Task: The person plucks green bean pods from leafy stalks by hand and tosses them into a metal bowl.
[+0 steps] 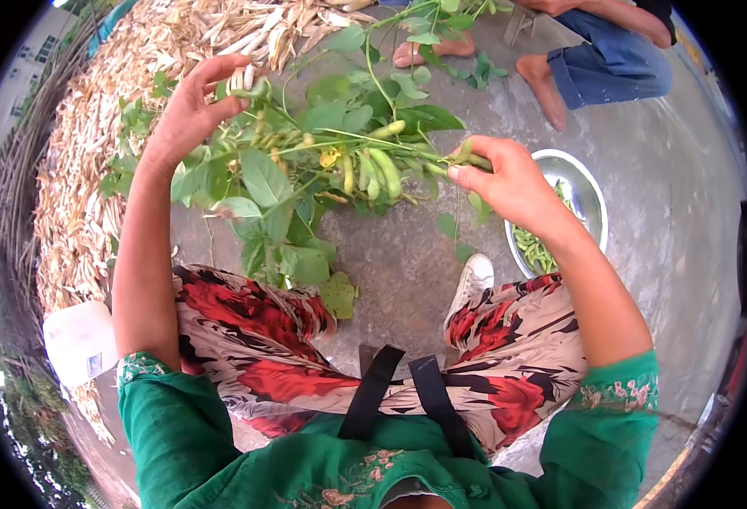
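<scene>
A leafy soybean plant point(267, 182) stretches between my two hands, with green pods point(382, 174) hanging in a cluster at its middle. At the plant's left end, my left hand point(193, 114) is closed, fingers and thumb around a stem and pale pods near the fingertips. My right hand point(509, 180) pinches the stem's right end between thumb and fingers, with a pod or two beside the thumb. Just beyond that wrist, a metal basin point(594, 199) holds loose green pods point(533, 252), partly hidden by my forearm.
Dry corn husks point(81, 204) are heaped along the left and far side. A white plastic container point(81, 343) stands at the left. Across from me sits another person in blue jeans point(615, 64), bare feet on the concrete floor point(679, 254). More leafy stems lie there.
</scene>
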`<action>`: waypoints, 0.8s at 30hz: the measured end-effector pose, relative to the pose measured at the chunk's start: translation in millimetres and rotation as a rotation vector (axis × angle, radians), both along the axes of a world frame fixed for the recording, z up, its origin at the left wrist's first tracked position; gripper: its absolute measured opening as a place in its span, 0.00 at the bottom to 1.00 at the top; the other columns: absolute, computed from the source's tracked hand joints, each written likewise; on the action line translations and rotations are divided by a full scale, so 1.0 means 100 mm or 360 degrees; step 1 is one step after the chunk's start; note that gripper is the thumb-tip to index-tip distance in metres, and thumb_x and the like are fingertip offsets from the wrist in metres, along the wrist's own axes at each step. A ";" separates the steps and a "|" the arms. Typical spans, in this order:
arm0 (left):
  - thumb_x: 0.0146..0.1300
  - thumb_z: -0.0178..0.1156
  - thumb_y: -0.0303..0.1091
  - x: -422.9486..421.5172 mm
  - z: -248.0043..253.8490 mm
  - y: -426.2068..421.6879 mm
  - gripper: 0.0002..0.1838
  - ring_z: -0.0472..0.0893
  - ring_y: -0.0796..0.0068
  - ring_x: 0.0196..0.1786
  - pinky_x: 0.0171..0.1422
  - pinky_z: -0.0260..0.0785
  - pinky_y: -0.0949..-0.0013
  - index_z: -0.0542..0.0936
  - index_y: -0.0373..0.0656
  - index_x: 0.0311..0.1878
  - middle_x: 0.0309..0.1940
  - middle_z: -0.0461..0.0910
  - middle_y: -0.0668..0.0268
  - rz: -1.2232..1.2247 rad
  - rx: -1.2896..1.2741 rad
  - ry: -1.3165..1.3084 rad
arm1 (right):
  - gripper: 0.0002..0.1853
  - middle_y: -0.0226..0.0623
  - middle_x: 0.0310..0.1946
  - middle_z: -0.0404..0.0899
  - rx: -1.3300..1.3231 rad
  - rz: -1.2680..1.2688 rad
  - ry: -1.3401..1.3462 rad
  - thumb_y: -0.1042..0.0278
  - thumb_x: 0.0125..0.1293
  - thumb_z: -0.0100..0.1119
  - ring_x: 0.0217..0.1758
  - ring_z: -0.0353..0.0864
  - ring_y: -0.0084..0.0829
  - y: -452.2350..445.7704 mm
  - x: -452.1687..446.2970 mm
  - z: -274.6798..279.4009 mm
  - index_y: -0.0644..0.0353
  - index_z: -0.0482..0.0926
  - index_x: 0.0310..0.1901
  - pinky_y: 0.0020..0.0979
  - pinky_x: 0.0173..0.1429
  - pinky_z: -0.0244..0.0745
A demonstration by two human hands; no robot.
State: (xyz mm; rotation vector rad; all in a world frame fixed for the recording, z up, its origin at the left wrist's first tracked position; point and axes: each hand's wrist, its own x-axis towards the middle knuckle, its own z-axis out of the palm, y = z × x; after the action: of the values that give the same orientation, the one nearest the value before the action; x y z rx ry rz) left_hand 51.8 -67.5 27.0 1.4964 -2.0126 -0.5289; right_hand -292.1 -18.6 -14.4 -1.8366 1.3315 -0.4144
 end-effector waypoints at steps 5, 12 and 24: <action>0.42 0.55 0.30 -0.19 0.22 0.21 0.19 0.72 0.66 0.53 0.58 0.62 0.63 0.77 0.46 0.42 0.48 0.75 0.63 -0.0230 -0.0791 -0.0433 | 0.14 0.35 0.24 0.78 0.0130 -0.0165 -0.0357 0.62 0.55 0.57 0.29 0.76 0.27 -0.02 0.00 -0.07 0.63 0.78 0.40 0.30 0.36 0.70; 0.47 0.59 0.36 -0.72 -0.29 0.78 0.17 0.75 0.61 0.48 0.52 0.67 0.59 0.77 0.42 0.41 0.42 0.76 0.58 -0.1001 -0.0353 -0.0454 | 0.15 0.32 0.23 0.77 0.0303 -0.0335 -0.0493 0.62 0.57 0.56 0.27 0.74 0.22 -0.01 0.07 0.00 0.65 0.78 0.39 0.27 0.33 0.68; 0.58 0.54 0.54 -0.68 -2.72 0.26 0.33 0.74 0.66 0.50 0.50 0.70 0.63 0.63 0.41 0.60 0.52 0.71 0.60 0.0531 0.1372 0.1135 | 0.15 0.39 0.28 0.79 0.0169 -0.0121 -0.0698 0.64 0.58 0.55 0.31 0.76 0.24 0.15 0.08 0.18 0.68 0.77 0.40 0.28 0.37 0.70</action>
State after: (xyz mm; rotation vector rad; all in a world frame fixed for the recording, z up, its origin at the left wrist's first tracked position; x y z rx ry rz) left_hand -16.0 -41.9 -245.4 1.6899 -0.9672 -1.6360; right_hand -284.0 -3.7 3.9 -1.5014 1.0968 -0.7261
